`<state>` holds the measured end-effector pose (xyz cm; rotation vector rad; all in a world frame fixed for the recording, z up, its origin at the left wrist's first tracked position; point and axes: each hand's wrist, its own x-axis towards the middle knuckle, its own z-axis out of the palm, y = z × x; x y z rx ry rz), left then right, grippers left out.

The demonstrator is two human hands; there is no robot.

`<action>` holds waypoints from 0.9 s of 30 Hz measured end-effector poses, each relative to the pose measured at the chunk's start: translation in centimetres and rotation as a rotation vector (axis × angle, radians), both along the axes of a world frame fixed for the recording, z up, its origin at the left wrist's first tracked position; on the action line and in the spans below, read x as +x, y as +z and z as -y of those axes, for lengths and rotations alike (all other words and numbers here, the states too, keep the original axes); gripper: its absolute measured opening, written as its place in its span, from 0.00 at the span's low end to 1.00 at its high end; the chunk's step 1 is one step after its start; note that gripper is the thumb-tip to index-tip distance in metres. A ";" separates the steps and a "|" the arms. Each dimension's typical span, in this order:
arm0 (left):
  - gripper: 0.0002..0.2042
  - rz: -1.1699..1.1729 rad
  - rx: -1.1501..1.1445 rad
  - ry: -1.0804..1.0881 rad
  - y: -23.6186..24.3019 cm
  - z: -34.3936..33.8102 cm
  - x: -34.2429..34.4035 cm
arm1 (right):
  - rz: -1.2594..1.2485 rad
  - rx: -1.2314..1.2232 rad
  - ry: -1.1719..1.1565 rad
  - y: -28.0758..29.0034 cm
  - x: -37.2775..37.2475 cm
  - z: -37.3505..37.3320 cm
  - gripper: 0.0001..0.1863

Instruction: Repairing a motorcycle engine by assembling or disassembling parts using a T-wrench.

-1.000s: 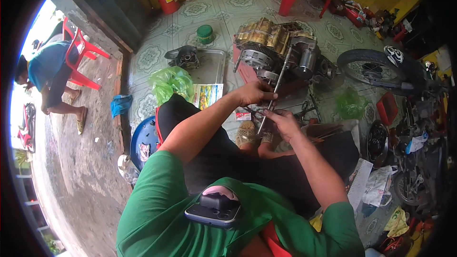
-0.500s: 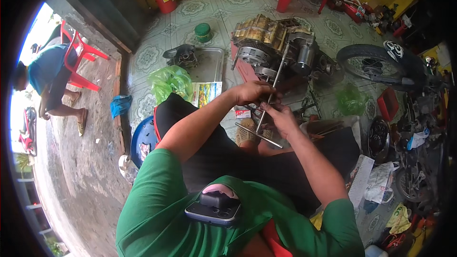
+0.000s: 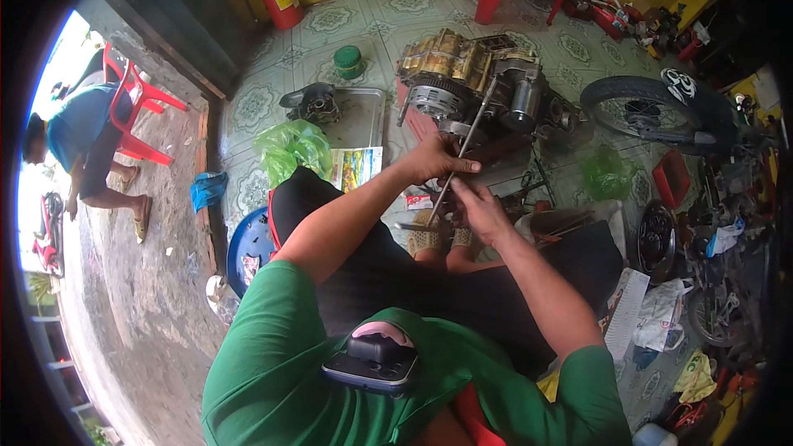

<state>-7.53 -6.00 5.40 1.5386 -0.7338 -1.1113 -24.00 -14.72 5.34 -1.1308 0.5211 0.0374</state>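
Above the person's woven sandals [image 3: 424, 239], a T-handle wrench [image 3: 469, 134] slants toward the motorcycle engine [image 3: 450, 62], its far end overlapping the engine in view; whether it is seated cannot be told. The left hand [image 3: 438, 158] curls around the shaft, and the right hand [image 3: 481, 213] pinches it just nearer the crossbar. Good handling likely means a light, guiding left grip, a straight shaft and no sideways lean.

Engine [image 3: 464, 68] blocks fwd, wheel [image 3: 639, 109] R, gap btwn engine & tray [image 3: 362, 119]
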 end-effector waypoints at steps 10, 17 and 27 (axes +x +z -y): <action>0.23 -0.147 0.103 -0.112 0.4 0.0 0.7 | -0.081 -0.229 -0.045 -1.4 -0.1 0.9 0.09; 0.10 -0.232 -0.065 -0.174 -0.9 0.7 0.7 | -0.038 -0.069 0.005 -0.7 -1.0 1.4 0.13; 0.24 -0.051 0.011 -0.038 -0.2 1.4 -0.6 | -0.126 -0.394 0.172 -0.8 -1.0 1.8 0.15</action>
